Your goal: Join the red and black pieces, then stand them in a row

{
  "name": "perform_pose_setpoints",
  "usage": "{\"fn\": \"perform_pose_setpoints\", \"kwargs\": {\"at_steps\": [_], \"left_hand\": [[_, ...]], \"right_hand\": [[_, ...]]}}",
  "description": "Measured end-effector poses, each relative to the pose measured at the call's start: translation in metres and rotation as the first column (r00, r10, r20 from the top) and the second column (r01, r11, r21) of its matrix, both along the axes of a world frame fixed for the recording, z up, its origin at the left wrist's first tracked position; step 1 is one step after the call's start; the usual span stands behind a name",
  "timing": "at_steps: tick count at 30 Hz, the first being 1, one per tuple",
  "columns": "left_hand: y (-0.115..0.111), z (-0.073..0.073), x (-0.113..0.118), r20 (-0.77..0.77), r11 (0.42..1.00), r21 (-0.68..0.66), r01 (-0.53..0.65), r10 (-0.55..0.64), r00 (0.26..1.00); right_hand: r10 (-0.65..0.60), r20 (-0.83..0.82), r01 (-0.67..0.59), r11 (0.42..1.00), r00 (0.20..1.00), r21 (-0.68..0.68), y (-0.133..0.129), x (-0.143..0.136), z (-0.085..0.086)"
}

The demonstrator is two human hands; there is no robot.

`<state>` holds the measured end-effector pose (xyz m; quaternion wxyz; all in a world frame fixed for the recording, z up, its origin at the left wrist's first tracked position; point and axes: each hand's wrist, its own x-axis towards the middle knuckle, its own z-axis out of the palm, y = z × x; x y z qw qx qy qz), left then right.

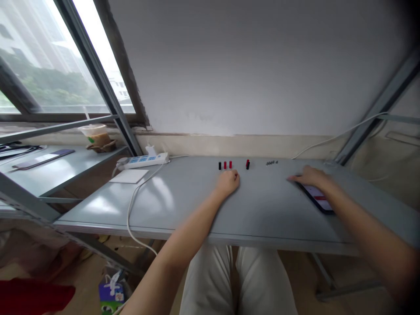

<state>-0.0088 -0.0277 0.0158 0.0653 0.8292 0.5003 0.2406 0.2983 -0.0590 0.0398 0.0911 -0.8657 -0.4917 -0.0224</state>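
Observation:
My left hand (229, 181) rests on the grey table with its fingers curled closed; whatever they might hold is hidden. Just beyond it, a black cylinder (219, 166) and two red cylinders (228, 165) stand in a short row. Farther right, a red and a black cylinder (247, 165) sit close together. At the right, my right hand (311, 176) is over the far end of a smartphone (316, 197) that lies flat with its screen lit. Its thumb stretches left, apart from the other fingers, which are partly hidden.
Small dark metallic pieces (271, 162) lie near the wall. A white power strip (146, 160) and a flat white box (129, 176) are at the table's left, with a white cable (131, 201) hanging over the front edge. A drink cup (96, 135) stands on the side shelf.

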Motion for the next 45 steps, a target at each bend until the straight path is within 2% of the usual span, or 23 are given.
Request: {"fn": "perform_pose_setpoints", "kwargs": {"at_steps": [1,3,6,8,10,13,18,28,33,36,39,42,45], "left_hand": [[0.000,0.000,0.000,0.003,1.000,-0.007,-0.008,0.008,1.000],[-0.001,0.001,0.000,0.020,0.999,-0.024,-0.036,0.036,0.999],[-0.002,0.003,-0.002,0.083,0.991,-0.053,-0.125,0.130,0.988],[-0.001,0.003,-0.005,0.126,0.982,-0.065,-0.178,0.185,0.975],[-0.001,0.002,-0.007,0.144,0.979,-0.070,-0.191,0.200,0.969],[0.002,-0.001,-0.007,0.117,0.988,-0.056,-0.147,0.153,0.981],[0.011,-0.005,0.001,-0.012,0.995,-0.050,-0.083,0.083,0.997],[0.032,0.002,0.018,-0.147,0.977,-0.093,-0.192,0.177,0.973],[0.033,0.006,0.019,-0.121,0.975,-0.015,-0.223,0.219,0.968],[0.034,0.005,0.015,-0.015,0.980,-0.022,-0.199,0.199,0.980],[0.033,0.002,0.012,0.246,0.987,-0.087,-0.136,0.153,0.957],[0.028,-0.002,0.012,0.563,0.969,-0.246,-0.017,0.158,0.811],[0.018,-0.002,0.012,0.730,0.915,-0.383,0.126,0.216,0.649]], "right_hand": [[0.050,-0.022,-0.050,0.998,0.999,-0.023,0.001,-0.014,0.005],[0.259,-0.076,-0.260,0.966,0.963,0.006,0.005,-0.045,0.013],[0.541,-0.111,-0.523,0.838,0.834,0.155,0.016,-0.092,0.017],[0.661,-0.116,-0.619,0.740,0.741,0.262,0.023,-0.118,0.014],[0.670,-0.080,-0.611,0.714,0.738,0.342,0.028,-0.138,0.008],[0.604,-0.017,-0.538,0.722,0.797,0.435,0.032,-0.154,-0.008],[0.634,0.070,-0.619,0.716,0.770,0.323,0.032,-0.156,-0.029],[0.646,0.033,-0.628,0.728,0.763,0.277,0.028,-0.154,-0.028],[0.640,-0.007,-0.611,0.737,0.769,0.288,0.028,-0.153,-0.029],[0.619,-0.052,-0.573,0.753,0.784,0.325,0.031,-0.152,-0.032],[0.613,-0.100,-0.526,0.741,0.784,0.418,0.036,-0.149,-0.037],[0.639,-0.141,-0.517,0.716,0.756,0.468,0.040,-0.148,-0.041],[0.668,-0.211,-0.532,0.713,0.713,0.457,0.040,-0.149,-0.042]]}}
